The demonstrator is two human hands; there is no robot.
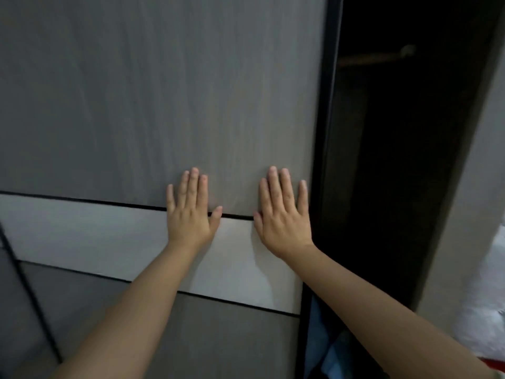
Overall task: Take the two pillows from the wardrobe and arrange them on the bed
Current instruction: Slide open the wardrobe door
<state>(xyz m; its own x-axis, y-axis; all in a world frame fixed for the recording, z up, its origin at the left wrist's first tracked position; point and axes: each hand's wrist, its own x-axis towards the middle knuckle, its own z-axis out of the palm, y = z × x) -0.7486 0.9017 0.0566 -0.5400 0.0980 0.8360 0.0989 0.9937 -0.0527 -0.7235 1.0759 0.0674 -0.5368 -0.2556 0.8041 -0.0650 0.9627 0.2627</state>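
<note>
Barely begun: pressing spread left hand (191, 214) and right hand (284, 217) flat by door (164, 105) right edge; wardrobe (396, 160) part open, pillows unseen.

wardrobe door (164, 91): grey, pale band across | both hands flat on it | wardrobe interior (396, 160): dark, partly open

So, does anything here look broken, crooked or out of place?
Nothing looks damaged. Both hands, left and right, lie flat on the wardrobe door, which is partly open. The dark gap beside it hides the inside, so no pillows show.
</note>
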